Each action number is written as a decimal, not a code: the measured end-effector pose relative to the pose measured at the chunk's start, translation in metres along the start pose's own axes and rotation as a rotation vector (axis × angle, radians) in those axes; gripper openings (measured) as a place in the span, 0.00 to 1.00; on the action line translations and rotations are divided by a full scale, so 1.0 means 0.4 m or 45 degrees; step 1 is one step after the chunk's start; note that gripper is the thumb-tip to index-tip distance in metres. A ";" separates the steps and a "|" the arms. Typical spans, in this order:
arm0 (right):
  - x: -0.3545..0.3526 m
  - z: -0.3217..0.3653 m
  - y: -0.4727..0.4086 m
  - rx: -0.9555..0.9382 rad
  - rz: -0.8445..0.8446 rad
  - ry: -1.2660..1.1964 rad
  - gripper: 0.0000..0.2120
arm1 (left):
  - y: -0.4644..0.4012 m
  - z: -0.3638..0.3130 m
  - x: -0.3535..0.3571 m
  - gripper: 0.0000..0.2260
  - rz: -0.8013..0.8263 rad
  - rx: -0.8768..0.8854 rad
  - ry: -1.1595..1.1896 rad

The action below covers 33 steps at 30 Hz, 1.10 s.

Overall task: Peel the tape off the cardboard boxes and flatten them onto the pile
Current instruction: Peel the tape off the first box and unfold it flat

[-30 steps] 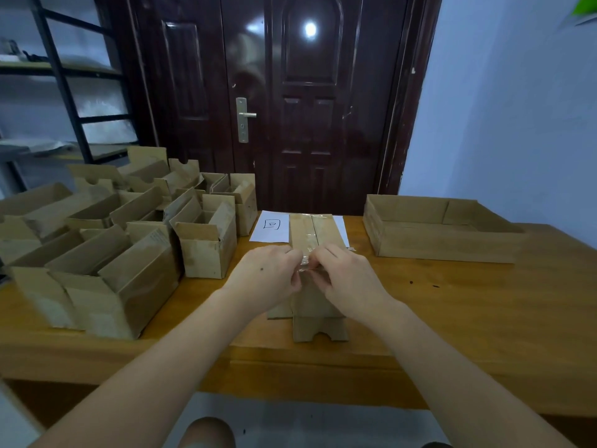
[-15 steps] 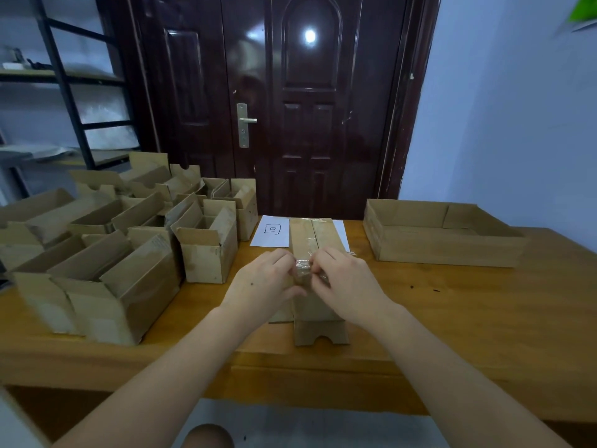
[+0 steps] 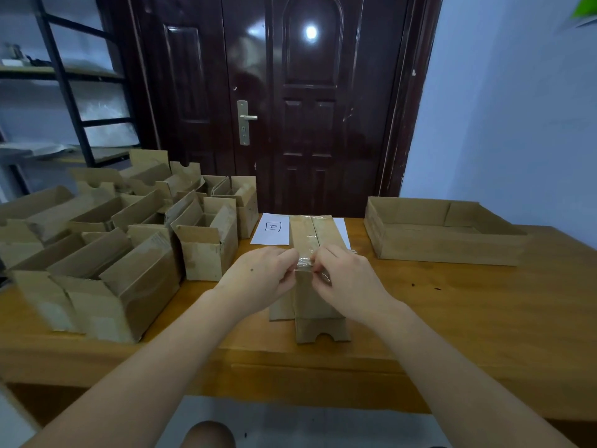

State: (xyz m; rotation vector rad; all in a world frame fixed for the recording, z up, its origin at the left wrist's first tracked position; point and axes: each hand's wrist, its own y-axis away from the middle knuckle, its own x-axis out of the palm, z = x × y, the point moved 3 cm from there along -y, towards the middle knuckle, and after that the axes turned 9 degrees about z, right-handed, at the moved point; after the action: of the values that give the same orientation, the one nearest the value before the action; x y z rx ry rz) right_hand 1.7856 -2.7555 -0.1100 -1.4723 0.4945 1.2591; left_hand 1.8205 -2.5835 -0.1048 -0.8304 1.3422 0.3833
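A narrow cardboard box (image 3: 311, 234) stands in the middle of the wooden table (image 3: 452, 305), its taped seam on top and a loose flap (image 3: 323, 331) lying toward me. A strip of clear tape (image 3: 304, 262) runs along that seam and is crumpled at the near end. My left hand (image 3: 263, 279) and my right hand (image 3: 347, 282) meet at the near top edge of the box. The fingertips of both pinch the crumpled tape end between them.
Several open cardboard boxes (image 3: 122, 253) crowd the table's left half. A low, wide cardboard tray (image 3: 442, 232) sits at the right rear. A white paper sheet (image 3: 271, 229) lies behind the box. A dark door (image 3: 290, 101) and a metal shelf (image 3: 64, 92) stand beyond.
Both hands stay at the tape end on the box's near top edge. The fingers have shifted slightly on the crumpled tape; the box has not moved.
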 end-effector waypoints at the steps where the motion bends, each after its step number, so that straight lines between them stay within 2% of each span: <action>1: -0.002 0.004 0.000 0.006 0.004 0.001 0.05 | -0.003 0.000 -0.005 0.05 0.010 0.016 -0.020; 5: 0.001 0.029 -0.004 0.017 -0.024 0.049 0.16 | -0.014 -0.004 -0.023 0.04 0.029 0.089 -0.077; 10: -0.006 0.026 -0.012 0.030 -0.072 -0.112 0.06 | -0.009 0.002 -0.028 0.06 -0.044 0.157 -0.063; 12: -0.006 0.019 -0.007 -0.001 -0.061 -0.181 0.05 | -0.004 0.009 -0.026 0.08 -0.062 0.161 0.019; 17: -0.009 0.003 0.009 -0.038 -0.068 -0.236 0.05 | -0.004 0.010 -0.007 0.19 0.023 0.173 0.122; 23: -0.015 -0.007 0.007 -0.047 -0.007 -0.300 0.06 | -0.015 0.001 -0.019 0.09 -0.079 0.217 0.157; 29: -0.020 -0.013 -0.002 -0.036 0.049 -0.338 0.05 | -0.027 0.007 -0.009 0.08 0.032 0.250 -0.055; 33: -0.026 -0.012 -0.003 0.008 0.117 -0.309 0.10 | -0.023 -0.002 -0.019 0.11 0.045 0.311 -0.159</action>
State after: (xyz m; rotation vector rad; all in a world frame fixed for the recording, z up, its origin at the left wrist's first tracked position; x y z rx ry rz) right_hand 1.7850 -2.7625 -0.1008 -1.2815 0.4062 1.4848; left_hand 1.8244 -2.5885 -0.0946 -0.5716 1.2590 0.2872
